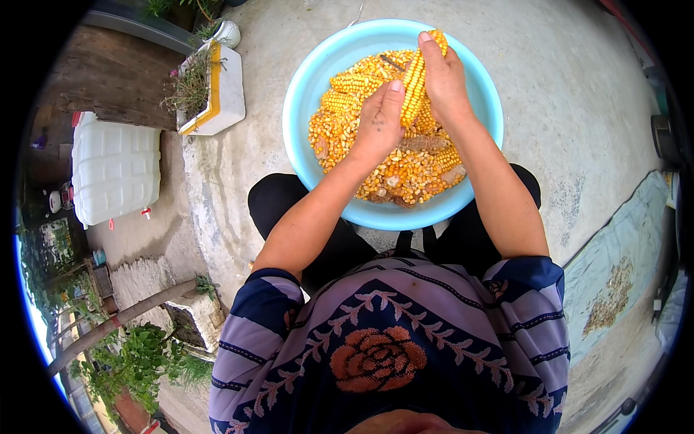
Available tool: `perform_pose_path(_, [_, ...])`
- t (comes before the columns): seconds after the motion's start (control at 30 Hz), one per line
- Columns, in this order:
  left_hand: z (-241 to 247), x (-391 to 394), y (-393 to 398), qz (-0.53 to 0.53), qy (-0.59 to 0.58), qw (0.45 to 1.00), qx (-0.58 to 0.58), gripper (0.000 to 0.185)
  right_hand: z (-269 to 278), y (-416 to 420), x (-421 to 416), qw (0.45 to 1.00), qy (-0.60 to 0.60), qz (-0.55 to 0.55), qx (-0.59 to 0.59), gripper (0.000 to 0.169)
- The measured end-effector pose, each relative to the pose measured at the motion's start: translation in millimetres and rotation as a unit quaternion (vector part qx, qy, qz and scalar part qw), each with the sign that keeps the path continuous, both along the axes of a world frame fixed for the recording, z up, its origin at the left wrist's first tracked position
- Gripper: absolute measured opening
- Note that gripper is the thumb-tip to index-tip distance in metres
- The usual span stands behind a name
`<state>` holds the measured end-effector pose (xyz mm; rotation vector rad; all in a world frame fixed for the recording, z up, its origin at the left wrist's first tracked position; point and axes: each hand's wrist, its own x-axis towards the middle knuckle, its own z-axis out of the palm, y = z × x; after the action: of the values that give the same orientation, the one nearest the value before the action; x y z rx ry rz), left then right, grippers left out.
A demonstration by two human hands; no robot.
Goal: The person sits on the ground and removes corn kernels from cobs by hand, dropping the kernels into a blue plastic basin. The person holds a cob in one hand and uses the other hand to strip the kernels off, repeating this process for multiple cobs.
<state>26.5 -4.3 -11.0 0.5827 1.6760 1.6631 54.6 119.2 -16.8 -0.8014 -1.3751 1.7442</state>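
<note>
A yellow corn cob (415, 81) is held slantwise between both hands, full of kernels on the side I see. My right hand (445, 81) wraps its upper part, thumb near the tip. Around the lower end closes my left hand (382, 116), its thumb pointing up along the cob. Beneath them a light blue plastic basin (298, 130) holds loose corn kernels (339, 133). Whole cobs (355, 83) lie at the basin's left, and a stripped cob (423, 143) rests below the hands. A thin dark stick-like tool (391, 62) pokes out of the kernels, partly hidden.
The basin sits at my knees on a concrete floor (558, 81). At left are a foam planter box (225, 92), a white plastic tank (116, 168) with a red tap, and leafy plants (135, 352). A greenish sheet (623, 260) bearing scattered dry bits lies at right.
</note>
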Motion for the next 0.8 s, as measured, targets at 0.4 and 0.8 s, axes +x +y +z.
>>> perform_pose_path(0.4, [-12.5,-3.1,2.9,0.027,0.079,0.996,0.023,0.042,-0.1,-1.1,0.8,0.997,-0.051,-0.036,0.054,0.051])
perform_pose_path(0.8, [-1.2,-0.3,-1.7,-0.011,-0.024,1.000,-0.008,0.048,4.1,0.2,1.7,0.997,-0.056,-0.020,0.057,0.052])
